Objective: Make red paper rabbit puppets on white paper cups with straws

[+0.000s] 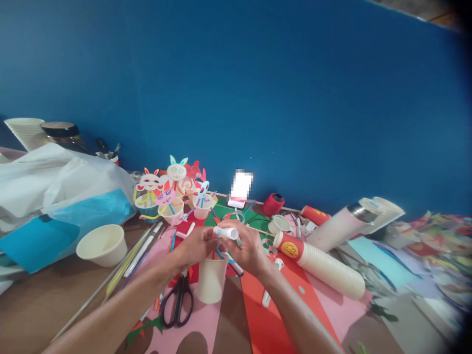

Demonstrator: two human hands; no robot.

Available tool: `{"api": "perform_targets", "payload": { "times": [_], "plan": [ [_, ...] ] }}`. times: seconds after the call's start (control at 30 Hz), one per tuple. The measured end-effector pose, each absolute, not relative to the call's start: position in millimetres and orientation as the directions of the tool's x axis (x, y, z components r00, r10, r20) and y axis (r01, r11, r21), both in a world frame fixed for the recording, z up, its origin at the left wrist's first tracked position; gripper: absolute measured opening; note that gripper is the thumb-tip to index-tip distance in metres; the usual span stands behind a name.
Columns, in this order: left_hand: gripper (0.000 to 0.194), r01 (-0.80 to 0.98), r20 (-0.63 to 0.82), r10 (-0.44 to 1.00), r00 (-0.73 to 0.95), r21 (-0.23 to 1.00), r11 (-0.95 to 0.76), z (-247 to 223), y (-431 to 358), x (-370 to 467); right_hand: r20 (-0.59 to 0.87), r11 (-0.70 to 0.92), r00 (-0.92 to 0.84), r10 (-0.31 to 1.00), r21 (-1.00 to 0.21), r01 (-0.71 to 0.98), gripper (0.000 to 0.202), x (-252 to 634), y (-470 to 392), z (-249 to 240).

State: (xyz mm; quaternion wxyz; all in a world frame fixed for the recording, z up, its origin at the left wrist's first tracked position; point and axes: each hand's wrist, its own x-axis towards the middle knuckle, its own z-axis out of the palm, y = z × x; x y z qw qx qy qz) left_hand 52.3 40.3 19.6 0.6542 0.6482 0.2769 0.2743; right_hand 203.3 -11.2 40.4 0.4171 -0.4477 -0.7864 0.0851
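Note:
My right hand (248,247) is closed around a short white tube (227,233), seen nearly end-on; it looks like a marker or glue stick. My left hand (197,244) is closed beside it with fingertips pinched, and what they hold is hidden. Both hands are just above a white paper cup (211,281), which stands upright with coloured strips at its rim. Black-handled scissors (178,302) lie left of the cup. Behind my hands are several paper cups with paper animal figures, one a white rabbit face (177,172).
A stack of paper cups (328,268) lies on its side at right, beside a thermos (335,223). A phone (241,188) leans on the blue wall (236,88). At left are a paper bowl (102,243) and plastic bag (55,182). Red thread (273,204) stands at the back.

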Motion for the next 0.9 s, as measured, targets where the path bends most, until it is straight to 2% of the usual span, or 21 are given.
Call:
{"api": "perform_targets", "payload": {
  "times": [0.27,0.47,0.73,0.9],
  "plan": [
    [0.02,0.035,-0.043,0.749,0.662,0.999,0.026,22.8,41.1,50.5,0.553,0.581,-0.279,0.785,-0.499,0.643,0.023,205.4,-11.9,40.0],
    [0.026,-0.058,0.071,0.702,0.708,0.997,-0.041,20.4,40.8,53.8,0.589,0.601,-0.264,0.764,-0.501,0.623,0.023,200.6,-11.0,36.7],
    [0.023,-0.052,-0.034,0.716,0.697,0.994,0.097,19.0,38.7,53.7,0.585,0.548,-0.196,0.787,-0.518,0.656,0.022,206.0,-10.0,42.6],
    [0.016,-0.013,-0.064,0.747,0.661,0.995,0.097,33.3,37.5,50.7,0.548,0.542,-0.228,0.805,-0.523,0.658,0.021,207.1,-10.7,42.6]
  ]
}}
